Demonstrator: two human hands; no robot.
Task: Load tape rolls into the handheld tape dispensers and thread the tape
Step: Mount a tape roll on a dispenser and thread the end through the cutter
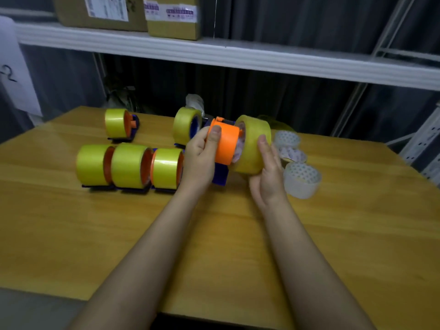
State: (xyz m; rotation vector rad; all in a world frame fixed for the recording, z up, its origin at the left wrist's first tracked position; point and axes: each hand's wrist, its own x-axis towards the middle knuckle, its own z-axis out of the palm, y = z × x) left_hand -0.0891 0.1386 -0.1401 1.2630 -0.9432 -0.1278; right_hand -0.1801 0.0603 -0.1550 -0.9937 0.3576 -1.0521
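While the desk (333,234) carries three loaded dispensers (129,166) at near left, the left hand (202,153) grips an orange-drummed dispenser (225,144) above its middle, and the right hand (266,172), fingers straight, presses a yellow tape roll (253,141) against the drum's right end.

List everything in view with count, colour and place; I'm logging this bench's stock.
Loaded dispensers: three, yellow rolls on orange-and-blue bodies, front-left row.
Loaded dispensers, back: two, same colours, one far left, one at centre.
Dispenser in hand: one, orange drum, blue base, centre.
Tape roll: one, yellowish clear, at the drum's right end.
Spare rolls: three, pale clear, right of the hands.
Table: one, yellow wood.
Shelf: one, white, behind.
Boxes: two, brown cardboard, on the shelf.
Left hand: grip on the orange drum.
Right hand: fingers on the roll.
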